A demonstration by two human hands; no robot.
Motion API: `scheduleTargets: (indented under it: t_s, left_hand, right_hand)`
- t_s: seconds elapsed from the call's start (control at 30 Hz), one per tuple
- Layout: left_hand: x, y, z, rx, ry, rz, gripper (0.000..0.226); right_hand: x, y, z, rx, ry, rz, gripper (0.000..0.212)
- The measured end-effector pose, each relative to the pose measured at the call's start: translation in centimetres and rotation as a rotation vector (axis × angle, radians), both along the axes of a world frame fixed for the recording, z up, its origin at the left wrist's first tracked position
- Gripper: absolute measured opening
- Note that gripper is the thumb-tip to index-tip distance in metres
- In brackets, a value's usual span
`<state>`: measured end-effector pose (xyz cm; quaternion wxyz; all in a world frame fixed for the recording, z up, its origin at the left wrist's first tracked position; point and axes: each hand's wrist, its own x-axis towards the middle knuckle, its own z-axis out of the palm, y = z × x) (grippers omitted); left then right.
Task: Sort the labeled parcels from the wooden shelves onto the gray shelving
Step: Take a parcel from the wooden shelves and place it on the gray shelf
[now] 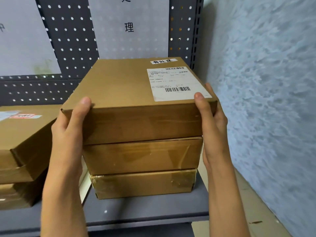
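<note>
- The top parcel [130,93], a flat brown cardboard box, sits on a stack of two more boxes, the middle box [142,155] and the bottom box [143,183], near the right end of the gray shelf [145,207].
- The left hand [71,122] grasps the top parcel at its near left corner, thumb laid over the upper edge, the fingers hidden behind the side.
- The right hand [212,117] grasps the near right corner the same way, thumb on the top face, fingers wrapped round the side.
- A white shipping label [174,83] with barcodes lies on the parcel's top toward the right edge; a small handwritten sticker [163,61] sits near the far right corner.
- Another stack of brown boxes [22,144] stands at the shelf's left, apart from the held stack.
- Behind the shelf rises a dark pegboard back panel [68,40] carrying pale paper signs [128,28] with printed characters.
- A textured blue-gray wall [265,100] stands beside the shelf's right end.
</note>
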<state>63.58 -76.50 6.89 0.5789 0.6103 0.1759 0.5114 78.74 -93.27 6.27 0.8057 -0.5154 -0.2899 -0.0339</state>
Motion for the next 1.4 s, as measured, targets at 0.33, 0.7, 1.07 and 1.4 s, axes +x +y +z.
scheduleTargets:
  t_s: [0.33, 0.7, 1.07, 1.4]
  left_hand:
    - [0.9, 0.9, 0.4, -0.056, 0.000, -0.012, 0.083]
    - [0.4, -1.3, -0.2, -0.053, 0.031, 0.069, 0.045]
    - [-2.9, -3.2, -3.7, 0.226, 0.049, 0.307, 0.050]
    - [-11.4, -4.5, -4.4, 0.584, 0.396, 0.539, 0.037]
  right_hand:
    - [0.2, 0.9, 0.0, -0.020, 0.055, -0.030, 0.065]
    - [-0.4, 0.3, -0.4, -0.076, 0.078, -0.055, 0.077]
    - [-3.5, -1.3, -3.2, -0.092, -0.078, -0.267, 0.065]
    - [-11.6, -1.2, -4.7, -0.399, -0.353, -0.424, 0.042]
